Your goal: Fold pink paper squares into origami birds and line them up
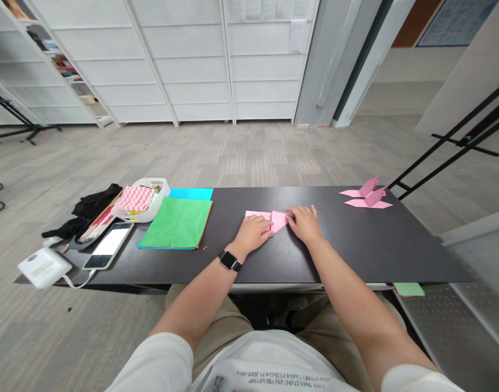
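Note:
A folded piece of pink origami paper (277,221) lies on the dark table, its flaps meeting near the middle. My left hand (253,233) rests over the paper's left part, fingers curled and holding it down. At the right-hand corner, my right hand (305,224) has its fingertips closed on the edge, the thumb side towards the paper. Part of the sheet is hidden under my left fingers. Two finished pink paper cranes (371,200) sit at the table's far right, apart from my hands.
Left of the paper lies a stack of green sheets (179,223) with blue ones below. Beyond it are a white basket (162,197), a phone (109,246) on a cable, a white charger box (44,267) and black cloth (94,202). The table's front edge (282,282) is near my lap.

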### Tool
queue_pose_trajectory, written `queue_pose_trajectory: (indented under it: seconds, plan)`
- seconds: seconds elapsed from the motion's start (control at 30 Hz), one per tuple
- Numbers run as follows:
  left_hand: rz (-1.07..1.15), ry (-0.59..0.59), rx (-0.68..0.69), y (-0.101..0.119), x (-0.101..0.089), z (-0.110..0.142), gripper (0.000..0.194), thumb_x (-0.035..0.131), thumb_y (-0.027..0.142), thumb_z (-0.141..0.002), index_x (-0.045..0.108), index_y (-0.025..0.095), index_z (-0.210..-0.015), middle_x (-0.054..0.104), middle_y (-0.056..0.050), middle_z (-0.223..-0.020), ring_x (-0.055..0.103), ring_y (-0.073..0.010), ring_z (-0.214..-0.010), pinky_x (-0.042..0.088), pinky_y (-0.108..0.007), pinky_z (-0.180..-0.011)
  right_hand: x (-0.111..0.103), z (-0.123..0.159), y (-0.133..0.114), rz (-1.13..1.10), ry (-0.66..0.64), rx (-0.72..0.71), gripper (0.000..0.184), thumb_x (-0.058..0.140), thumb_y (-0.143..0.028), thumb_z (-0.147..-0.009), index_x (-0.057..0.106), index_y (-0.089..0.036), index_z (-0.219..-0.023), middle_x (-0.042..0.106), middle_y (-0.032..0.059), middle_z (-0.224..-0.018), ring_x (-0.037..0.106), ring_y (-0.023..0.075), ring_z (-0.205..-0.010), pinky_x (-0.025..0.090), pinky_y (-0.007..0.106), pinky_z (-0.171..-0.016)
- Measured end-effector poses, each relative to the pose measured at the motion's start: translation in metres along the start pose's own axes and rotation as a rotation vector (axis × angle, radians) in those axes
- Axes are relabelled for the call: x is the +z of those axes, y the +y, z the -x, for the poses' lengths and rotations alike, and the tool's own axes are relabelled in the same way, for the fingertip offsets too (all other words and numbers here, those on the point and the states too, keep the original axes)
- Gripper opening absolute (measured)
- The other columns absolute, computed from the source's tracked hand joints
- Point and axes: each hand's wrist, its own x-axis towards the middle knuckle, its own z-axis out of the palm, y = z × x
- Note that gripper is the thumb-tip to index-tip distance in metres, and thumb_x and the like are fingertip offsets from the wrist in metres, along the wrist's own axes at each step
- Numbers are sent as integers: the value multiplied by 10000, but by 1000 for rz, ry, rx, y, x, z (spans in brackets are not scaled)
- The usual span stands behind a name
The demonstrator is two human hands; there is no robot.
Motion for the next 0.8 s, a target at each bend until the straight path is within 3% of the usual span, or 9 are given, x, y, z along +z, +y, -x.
queue_pose_trajectory:
  seconds: [0.17, 0.3, 0.4, 0.53, 0.63, 0.8]
  plan:
    - [-1, 11, -3, 3, 1, -1, 241, 703, 452, -982, 796, 286, -1129, 717, -65, -1195, 614, -262, -1152, 457, -448, -1075, 1, -2, -3, 31, 9, 7, 249, 592, -318, -979, 711, -293, -1196, 734, 87, -1151, 605, 320, -1145, 216, 648, -1240]
    - [-15, 19, 16, 3, 4, -1, 236, 743, 452, -954, 794, 282, -1110, 689, -56, -1344, 591, -276, -1226, 442, -471, -1110, -6, 1, -11, 44, 49, -14, 284, 622, -337, -969, 703, -279, -1235, 700, 109, -1200, 580, 319, -1178, 253, 582, -1234]
    - [-17, 19, 33, 3, 4, -1, 246, 705, 434, -981, 774, 270, -1152, 686, -49, -1401, 584, -275, -1236, 438, -471, -1111, -11, 5, -21, 40, 16, -107, 168, 661, -377, -959, 728, -266, -1066, 710, 81, -1095, 586, 290, -1132, 252, 527, -1225]
    - [-10, 20, 34, 5, 3, 0, 276, 622, 424, -1029, 740, 265, -1220, 721, -48, -1356, 593, -265, -1174, 452, -456, -1072, -11, 9, -32, 33, -94, -198, 205, 664, -379, -968, 699, -244, -816, 703, 47, -901, 597, 249, -1005, 334, 449, -1077]
    - [-4, 18, 36, 6, 1, 0, 269, 609, 424, -1032, 737, 267, -1209, 713, -43, -1382, 592, -263, -1172, 447, -453, -1075, -8, 10, -35, 23, -123, -198, 215, 661, -380, -977, 704, -236, -823, 709, 55, -903, 598, 243, -978, 359, 393, -933]
    - [6, 3, 31, 4, -1, 0, 256, 643, 438, -1008, 742, 283, -1186, 713, -40, -1385, 590, -268, -1191, 443, -458, -1087, -5, 9, -25, 38, -119, -163, 221, 663, -410, -991, 711, -248, -849, 705, 56, -925, 595, 249, -972, 359, 380, -870]
